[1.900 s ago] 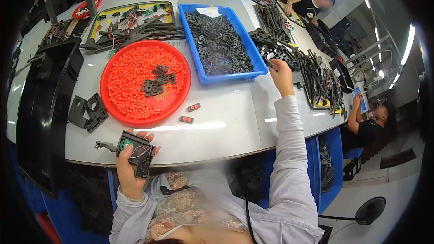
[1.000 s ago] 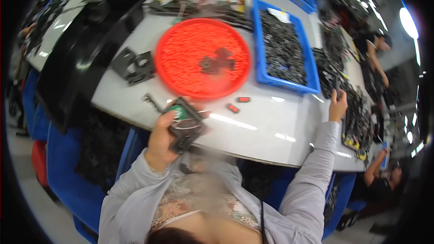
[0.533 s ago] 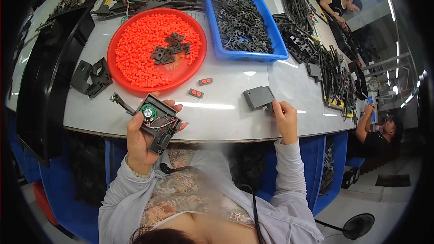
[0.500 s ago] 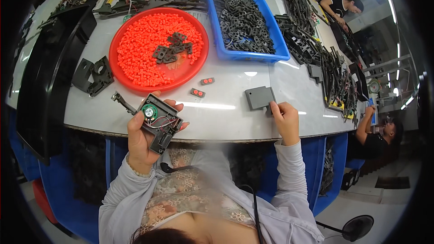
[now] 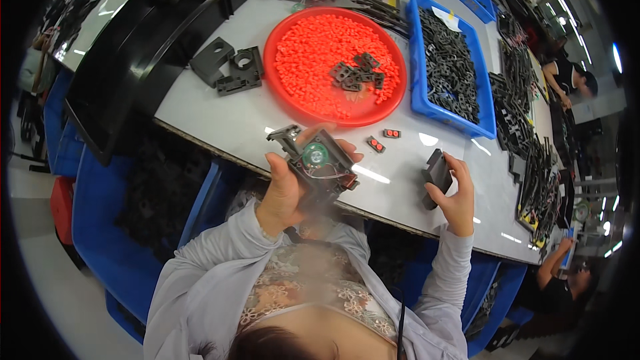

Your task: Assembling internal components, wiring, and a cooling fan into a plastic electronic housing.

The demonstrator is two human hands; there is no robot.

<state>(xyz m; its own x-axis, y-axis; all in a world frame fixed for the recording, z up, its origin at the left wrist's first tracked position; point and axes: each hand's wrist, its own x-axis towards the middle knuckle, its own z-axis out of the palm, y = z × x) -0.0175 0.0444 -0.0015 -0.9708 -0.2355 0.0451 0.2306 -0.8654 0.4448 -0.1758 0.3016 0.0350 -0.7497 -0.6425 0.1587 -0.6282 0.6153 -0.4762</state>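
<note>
My left hand (image 5: 283, 190) is closed round a dark grey plastic housing (image 5: 331, 177) over the table's front edge. Inside it a round green-rimmed speaker (image 5: 316, 155) and thin wires show. My right hand (image 5: 457, 193) grips a dark grey box-shaped cover (image 5: 437, 172) between thumb and fingers. The cover is tilted up on its side; whether it still touches the table I cannot tell. Between the hands, farther back, lie two small grey button pieces, one nearer (image 5: 375, 145) and one farther (image 5: 392, 134), each with two red buttons.
A round red tray (image 5: 269, 67) of small orange-red caps bears several grey brackets (image 5: 357, 75). Right of it stands a blue tray (image 5: 418, 90) of dark parts. Grey housing parts (image 5: 241, 72) and a long black bin (image 5: 127, 73) are at left. Two other people are at far right.
The whole view has turned, shifting the table's things rightward. My right hand has changed its hold on the cover, which has gone from lying flat to tilted up. My left hand keeps the housing.
</note>
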